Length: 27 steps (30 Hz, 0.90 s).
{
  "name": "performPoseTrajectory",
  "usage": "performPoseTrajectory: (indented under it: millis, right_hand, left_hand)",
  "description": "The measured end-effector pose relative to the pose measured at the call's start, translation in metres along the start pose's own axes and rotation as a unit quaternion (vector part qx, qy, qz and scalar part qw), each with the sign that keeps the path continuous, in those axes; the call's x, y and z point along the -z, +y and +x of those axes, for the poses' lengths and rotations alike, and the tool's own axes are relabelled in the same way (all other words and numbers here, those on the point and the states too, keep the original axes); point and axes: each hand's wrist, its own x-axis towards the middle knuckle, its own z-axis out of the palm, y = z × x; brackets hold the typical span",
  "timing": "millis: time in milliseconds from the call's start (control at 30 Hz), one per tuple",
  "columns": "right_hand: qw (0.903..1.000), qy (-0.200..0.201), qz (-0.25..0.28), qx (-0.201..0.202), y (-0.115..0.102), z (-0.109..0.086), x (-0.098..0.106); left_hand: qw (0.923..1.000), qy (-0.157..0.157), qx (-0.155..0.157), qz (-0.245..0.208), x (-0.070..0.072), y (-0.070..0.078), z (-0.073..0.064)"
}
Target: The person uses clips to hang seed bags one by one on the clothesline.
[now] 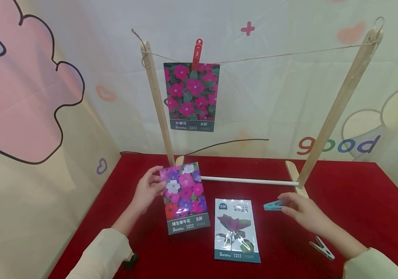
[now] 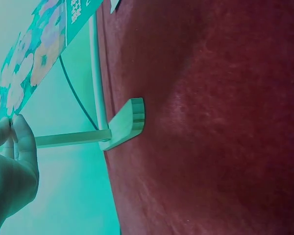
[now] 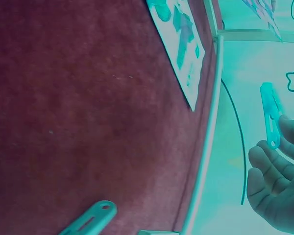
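Observation:
My left hand [image 1: 149,188] pinches a flower seed packet [image 1: 186,193] by its left edge, holding it up over the red table. The left wrist view shows thumb and fingertips meeting at the packet's corner [image 2: 19,93]. On the other side, my right hand [image 1: 301,211] holds a blue clothespin [image 1: 273,205] between thumb and fingers, its nose pointing left. Between the hands a white seed packet [image 1: 235,232] with a purple-leaved plant lies face up. Above, a pink-flower packet [image 1: 192,95] hangs from a string [image 1: 272,57], clipped by a red clothespin [image 1: 197,54].
Two wooden posts [image 1: 338,108] carry the string, joined low down by a white rod [image 1: 251,180]. A pale clothespin [image 1: 322,248] lies on the red cloth [image 1: 276,248] near my right forearm. A dark object [image 1: 130,261] sits by the left sleeve. Behind hangs a printed curtain [image 1: 289,97].

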Motion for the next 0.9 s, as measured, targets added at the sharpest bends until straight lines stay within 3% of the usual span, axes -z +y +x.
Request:
performPoseTrajectory:
  millis: [600,900]
  right_hand:
    - [0.9997,0.024,-0.004,0.000,-0.014,0.006,0.023]
    - [0.9979,0.046,-0.032,0.032,-0.023,0.009,0.033]
  left_hand:
    - [0.9990,-0.021,-0.039,-0.004,-0.009,0.032,-0.003]
    - [0.9979,-0.020,-0.061,-0.001,-0.014,0.041,-0.001]
